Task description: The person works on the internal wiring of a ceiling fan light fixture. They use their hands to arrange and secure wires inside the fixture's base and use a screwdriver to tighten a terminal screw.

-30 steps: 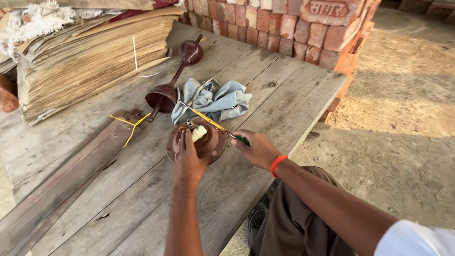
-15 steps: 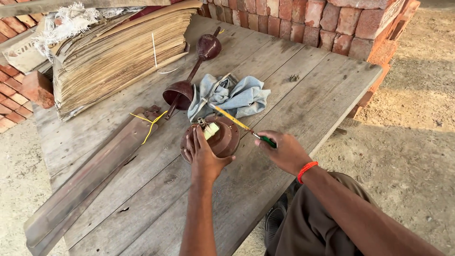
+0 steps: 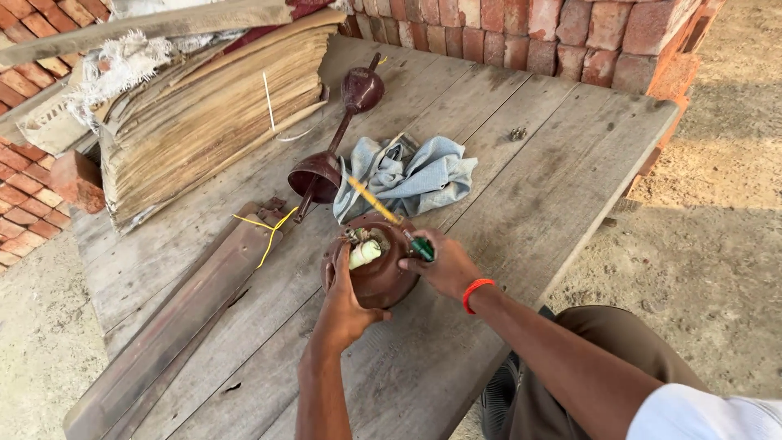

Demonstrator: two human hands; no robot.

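On the wooden table [image 3: 521, 163], the left hand [image 3: 346, 301] grips the brown fan motor housing [image 3: 376, 273]; the right hand [image 3: 444, 265] clasps a screwdriver [image 3: 383, 213] just before the grey cloth [image 3: 411, 175].

A weathered wooden table [image 3: 521, 155] of long grey planks carries everything. Near its middle sits a round brown motor housing [image 3: 376, 277], and just beyond it a crumpled pale blue cloth [image 3: 415, 175]. Left of the cloth lies a dark brown rod with two cup-shaped covers [image 3: 334, 134], stretching toward the far edge. A long brown blade [image 3: 179, 318] with yellow wires [image 3: 265, 228] at its end runs along the left side. A thick stack of tan sheets [image 3: 204, 122] fills the far left corner.
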